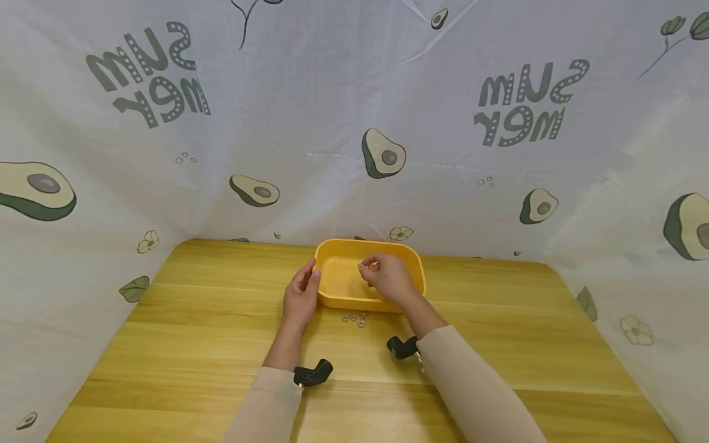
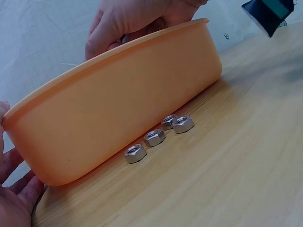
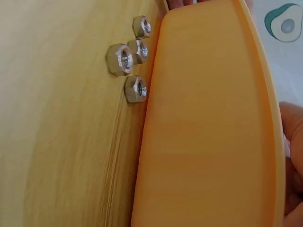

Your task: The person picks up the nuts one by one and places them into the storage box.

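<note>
A yellow-orange plastic bin point(image 1: 354, 303) stands on the wooden table. My left hand point(image 1: 301, 299) holds its left end, thumb by the rim and fingers against the outer wall. Over the inside of the bin, my right hand point(image 1: 389, 280) pinches a small metal nut point(image 1: 362, 266) between thumb and fingertips; it is mostly hidden. Several hex nuts point(image 2: 154, 137) lie on the table along the near wall of the bin, also seen as steel nuts point(image 3: 136, 89) in the right wrist view. The wall hides the bin's floor in both wrist views.
The wooden table point(image 1: 183, 344) extends to both sides of the bin and toward me. Behind it hangs a white cloth point(image 1: 310, 123) with avocado prints. Black wrist mounts point(image 1: 313, 373) stick out from both sleeves above the table.
</note>
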Tool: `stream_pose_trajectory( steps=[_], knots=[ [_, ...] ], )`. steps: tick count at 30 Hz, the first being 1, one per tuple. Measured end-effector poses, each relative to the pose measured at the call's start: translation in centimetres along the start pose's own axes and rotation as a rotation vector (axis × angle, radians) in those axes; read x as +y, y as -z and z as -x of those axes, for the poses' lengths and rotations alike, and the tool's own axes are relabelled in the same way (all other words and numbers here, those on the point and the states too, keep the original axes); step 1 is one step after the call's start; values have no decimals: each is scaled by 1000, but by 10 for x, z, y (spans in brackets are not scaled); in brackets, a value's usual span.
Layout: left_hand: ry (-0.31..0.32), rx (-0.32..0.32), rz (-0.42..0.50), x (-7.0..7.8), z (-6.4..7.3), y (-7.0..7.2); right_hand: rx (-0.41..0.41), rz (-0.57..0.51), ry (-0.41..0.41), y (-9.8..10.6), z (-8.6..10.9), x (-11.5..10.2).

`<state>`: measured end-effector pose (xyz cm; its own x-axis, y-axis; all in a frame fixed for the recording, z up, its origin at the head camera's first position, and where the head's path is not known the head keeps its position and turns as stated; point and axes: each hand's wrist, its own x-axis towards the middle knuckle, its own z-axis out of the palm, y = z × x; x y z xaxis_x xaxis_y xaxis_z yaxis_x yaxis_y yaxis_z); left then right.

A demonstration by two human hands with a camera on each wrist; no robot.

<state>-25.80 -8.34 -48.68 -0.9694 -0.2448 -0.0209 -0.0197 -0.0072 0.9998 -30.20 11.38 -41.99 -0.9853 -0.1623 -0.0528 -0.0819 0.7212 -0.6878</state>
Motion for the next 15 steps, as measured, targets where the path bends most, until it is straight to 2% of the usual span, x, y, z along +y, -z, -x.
stream_pose_trajectory(
  steps=[8, 15],
  knots=[
    [-4, 8, 1, -1, -2, 0, -50, -65, -8, -13, -16, 2],
    [1, 17, 5, -2, -3, -2, -48, -34, -1, -24, -29, 4]
  ],
)
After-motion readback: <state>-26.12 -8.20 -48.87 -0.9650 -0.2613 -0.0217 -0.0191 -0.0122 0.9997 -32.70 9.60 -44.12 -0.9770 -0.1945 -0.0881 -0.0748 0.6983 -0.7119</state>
